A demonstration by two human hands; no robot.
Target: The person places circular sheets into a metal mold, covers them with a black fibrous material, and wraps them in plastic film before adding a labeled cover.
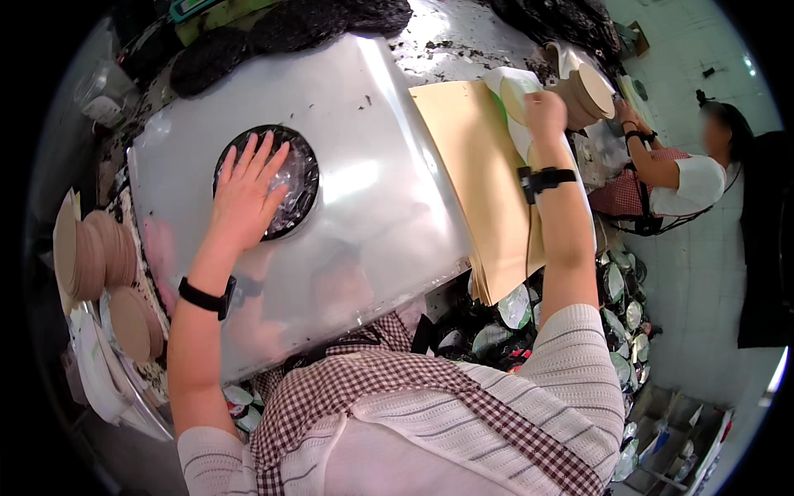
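Observation:
My left hand (244, 190) lies with spread fingers on a round black bundle (302, 198) with a shiny, clear film-like middle. The bundle rests on a shiny metal sheet (372, 223). To the right, my right hand (546, 118) is closed over white and green printed wrappers (511, 91), beside a stack of round tan cardboard discs (591, 93). What its fingers hold, if anything, is hidden. Large yellowish paper sheets (471, 157) lie beneath my right forearm.
Black crinkled round stacks (298, 25) line the back, with dark flakes scattered around. More tan discs (103, 256) stand at left. Wrapped round packs (616, 331) are heaped below right. Another person (686, 178) works at the far right. A crate (678, 438) stands lower right.

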